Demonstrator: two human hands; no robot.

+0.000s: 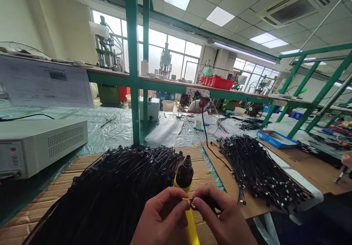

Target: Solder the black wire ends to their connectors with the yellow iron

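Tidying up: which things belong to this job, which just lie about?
Likely in use:
- thin yellow-and-dark wire between left hand and right hand
- yellow cylindrical tool
- left black cable pile

Likely lying about:
- red plastic bin
- clear bubble wrap

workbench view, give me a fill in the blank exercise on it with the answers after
The left hand and right hand meet in front of a black-nozzled tool whose body is ____. On the shelf sits a basket coloured ____. The open box is ____. The grey vented machine is on the person's ____ side.

Missing words: yellow; red; blue; left
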